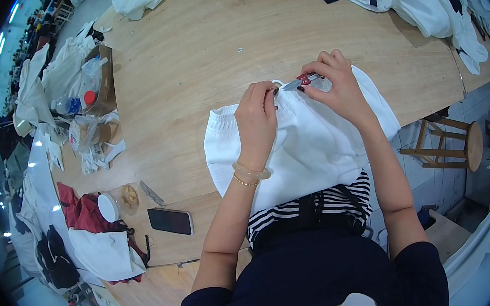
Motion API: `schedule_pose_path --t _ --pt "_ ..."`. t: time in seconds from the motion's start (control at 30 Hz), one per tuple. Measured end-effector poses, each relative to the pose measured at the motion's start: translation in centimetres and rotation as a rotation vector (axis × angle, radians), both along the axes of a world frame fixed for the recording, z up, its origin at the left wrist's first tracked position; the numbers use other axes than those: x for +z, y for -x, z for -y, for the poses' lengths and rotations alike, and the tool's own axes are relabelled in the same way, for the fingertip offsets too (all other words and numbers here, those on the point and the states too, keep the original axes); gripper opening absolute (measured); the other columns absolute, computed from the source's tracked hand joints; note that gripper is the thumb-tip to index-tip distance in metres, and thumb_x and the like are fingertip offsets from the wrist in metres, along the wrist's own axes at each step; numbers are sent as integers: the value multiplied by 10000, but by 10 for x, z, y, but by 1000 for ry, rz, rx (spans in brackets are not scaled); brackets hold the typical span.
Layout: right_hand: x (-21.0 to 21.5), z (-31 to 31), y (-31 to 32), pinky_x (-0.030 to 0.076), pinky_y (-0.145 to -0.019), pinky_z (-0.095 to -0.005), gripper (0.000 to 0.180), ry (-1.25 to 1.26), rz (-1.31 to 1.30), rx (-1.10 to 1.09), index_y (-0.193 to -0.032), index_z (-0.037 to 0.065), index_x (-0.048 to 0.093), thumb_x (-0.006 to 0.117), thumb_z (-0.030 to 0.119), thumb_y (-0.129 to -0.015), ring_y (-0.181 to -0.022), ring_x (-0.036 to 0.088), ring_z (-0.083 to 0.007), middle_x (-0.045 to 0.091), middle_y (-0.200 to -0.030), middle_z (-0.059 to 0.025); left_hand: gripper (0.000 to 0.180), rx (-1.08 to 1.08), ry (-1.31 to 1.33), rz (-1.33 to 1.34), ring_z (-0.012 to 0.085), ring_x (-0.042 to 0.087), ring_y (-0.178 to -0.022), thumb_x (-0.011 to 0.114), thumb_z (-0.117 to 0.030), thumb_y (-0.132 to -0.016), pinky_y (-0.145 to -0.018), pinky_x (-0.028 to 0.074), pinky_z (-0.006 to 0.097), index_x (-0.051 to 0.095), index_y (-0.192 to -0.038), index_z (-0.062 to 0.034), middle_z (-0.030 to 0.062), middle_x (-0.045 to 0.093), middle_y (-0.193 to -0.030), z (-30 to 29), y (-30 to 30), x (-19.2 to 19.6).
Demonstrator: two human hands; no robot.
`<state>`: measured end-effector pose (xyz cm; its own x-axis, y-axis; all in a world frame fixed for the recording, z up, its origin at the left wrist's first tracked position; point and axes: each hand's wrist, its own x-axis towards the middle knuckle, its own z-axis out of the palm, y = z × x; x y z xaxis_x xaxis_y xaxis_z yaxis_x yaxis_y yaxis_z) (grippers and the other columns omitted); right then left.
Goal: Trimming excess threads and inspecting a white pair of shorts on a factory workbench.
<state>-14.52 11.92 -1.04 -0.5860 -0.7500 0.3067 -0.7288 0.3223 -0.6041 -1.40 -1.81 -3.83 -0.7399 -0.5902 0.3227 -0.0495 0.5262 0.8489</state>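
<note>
— Hands first: where do they sit?

— Both rest at the far edge of the white fleece garment (310,146), which lies on the wooden table (198,50) just in front of the person. The left hand (256,122) presses down on the waistband, fingers (259,91) curled together and pinching the cloth.

— And the other?

— The right hand (336,83) is closed around small red-handled thread snips (303,80), the metal tip pointing left toward the left fingertips, almost touching them.

— What lies nearby?

— To the left on the table, a black phone (170,220), a clear jar with a white lid (118,203) and a small blade (152,192). To the right, off the table, stands a wooden stool (453,146).
</note>
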Motion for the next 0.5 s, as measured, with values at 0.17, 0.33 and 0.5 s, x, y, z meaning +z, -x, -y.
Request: schedule_pose_path --t 0.17,0.33,0.5 --pt "-4 2 2 325 -782 -333 220 45 44 41 -890 111 657 701 187 -689 -870 444 -205 490 -822 -20 36 8 -36 15 259 600 -653 573 3 -868 -586 467 344 600 -893 5 121 625 -806 0 0 1" --pt "-1 4 1 326 -788 -332 223 7 -2 43 -894 113 660 709 195 -692 -874 449 -202 496 -828 -15 35 4 -25 21 254 602 -651 573 0 -871 -584 468 345 599 -894 4 119 629 -807 0 0 1" --pt "0 6 1 329 -794 -337 229 14 -41 58 -891 118 659 720 207 -689 -888 456 -202 497 -829 -13 32 6 2 14 251 603 -647 574 -3 -872 -579 468 349 598 -892 4 118 629 -805 1 0 -1"
